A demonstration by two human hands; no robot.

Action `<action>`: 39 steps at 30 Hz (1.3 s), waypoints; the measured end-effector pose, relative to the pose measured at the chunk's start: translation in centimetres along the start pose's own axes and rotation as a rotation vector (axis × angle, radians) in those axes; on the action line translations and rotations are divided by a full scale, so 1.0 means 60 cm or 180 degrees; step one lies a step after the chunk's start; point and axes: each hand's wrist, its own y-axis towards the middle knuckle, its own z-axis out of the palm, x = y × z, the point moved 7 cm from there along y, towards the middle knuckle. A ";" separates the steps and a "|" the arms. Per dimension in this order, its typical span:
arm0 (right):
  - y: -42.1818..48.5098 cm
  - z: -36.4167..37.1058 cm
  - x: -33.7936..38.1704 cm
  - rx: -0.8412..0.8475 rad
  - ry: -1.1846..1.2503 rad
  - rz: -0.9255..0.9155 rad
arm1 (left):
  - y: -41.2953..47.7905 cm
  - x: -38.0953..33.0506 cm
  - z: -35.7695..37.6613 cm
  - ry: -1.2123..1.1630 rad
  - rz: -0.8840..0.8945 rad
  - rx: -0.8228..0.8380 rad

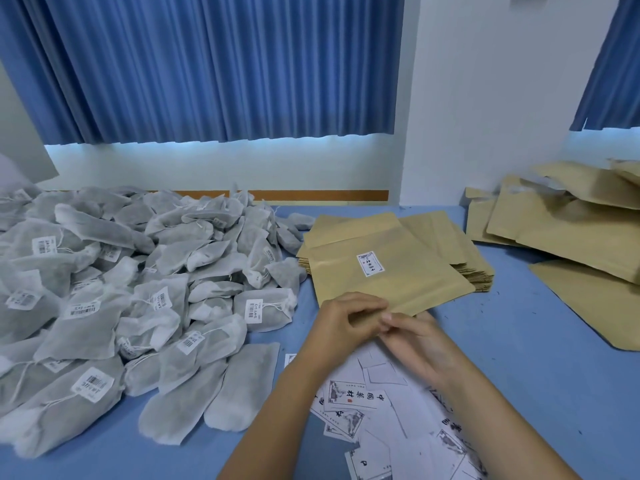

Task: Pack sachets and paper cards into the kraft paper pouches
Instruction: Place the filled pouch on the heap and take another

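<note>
From the head camera, our left hand (346, 323) and right hand (417, 341) met with fingers curled, pinching the near edge of the top kraft pouch (398, 282). It lay label-up on the pouch stack (474, 275), slightly askew, and we could not tell its long axis. Sachets (138, 271) lay left of the stack, paper cards (349, 396) nearer us.

Two hands (346, 323), one labelled pouch (401, 282), many sachets (138, 289)

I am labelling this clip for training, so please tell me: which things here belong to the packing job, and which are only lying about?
Job: sachet pile; labelled kraft pouch; pouch stack beneath it; paper cards; kraft pouches heaped at far right.
Not the job: blue curtains; orange wall strip; grey panel at left edge.
</note>
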 end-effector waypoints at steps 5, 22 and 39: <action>-0.001 -0.001 -0.004 -0.0022 0.0029 0.0070 | 0.000 0.006 0.006 -0.0078 -0.0095 0.0204; 0.005 -0.014 -0.013 -0.0418 -0.0049 0.0045 | -0.008 -0.006 0.001 0.0799 0.0113 -0.0148; 0.004 -0.045 -0.023 -0.1504 -0.1304 -0.0104 | -0.024 -0.080 -0.075 0.1478 0.0947 -0.2240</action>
